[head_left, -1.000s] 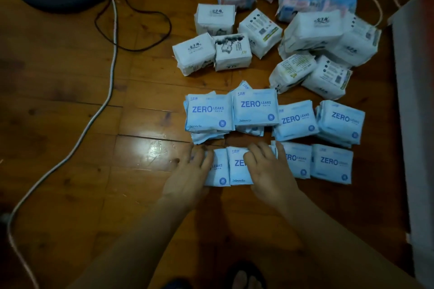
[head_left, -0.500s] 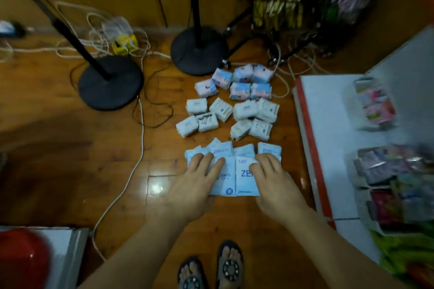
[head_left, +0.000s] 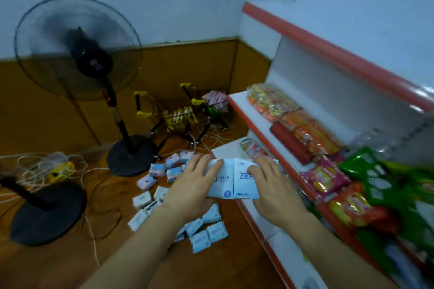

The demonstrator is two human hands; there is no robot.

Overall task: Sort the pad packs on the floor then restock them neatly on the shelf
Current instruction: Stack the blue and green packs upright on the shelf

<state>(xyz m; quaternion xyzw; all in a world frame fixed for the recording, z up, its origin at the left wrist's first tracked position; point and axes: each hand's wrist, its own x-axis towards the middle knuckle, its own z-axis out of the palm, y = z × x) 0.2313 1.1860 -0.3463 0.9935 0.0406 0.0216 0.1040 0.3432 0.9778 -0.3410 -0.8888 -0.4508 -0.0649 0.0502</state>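
**Now two packs are up off the floor**

Partly hidden under both hands, two blue packs (head_left: 232, 178) sit side by side in the air, at the edge of the lowest shelf (head_left: 225, 148). The left hand (head_left: 195, 185) covers the left pack's near side, so only "LEAKS" shows; the right hand (head_left: 272, 185) hides all but "ZER" on the other. Each hand's fingers lie over a pack's top, and the thumbs are out of sight, so each grip looks to be clasping its pack. Whether more packs lie beneath the two cannot be told.

On the floor (head_left: 70, 265), white packs (head_left: 143, 199) and pink-blue packs (head_left: 173, 164) are small and blurred, their print unreadable. A few blue packs (head_left: 209, 234) lie below the left forearm, partly covered by it. Snack bags (head_left: 328, 178) on the shelves are smeared, and the right edge cuts them off.

Half a second ago the hands pressed the pair on the floor among the blue rows; the pair is now lifted toward the shelf. A fan (head_left: 77, 47) has come into view.
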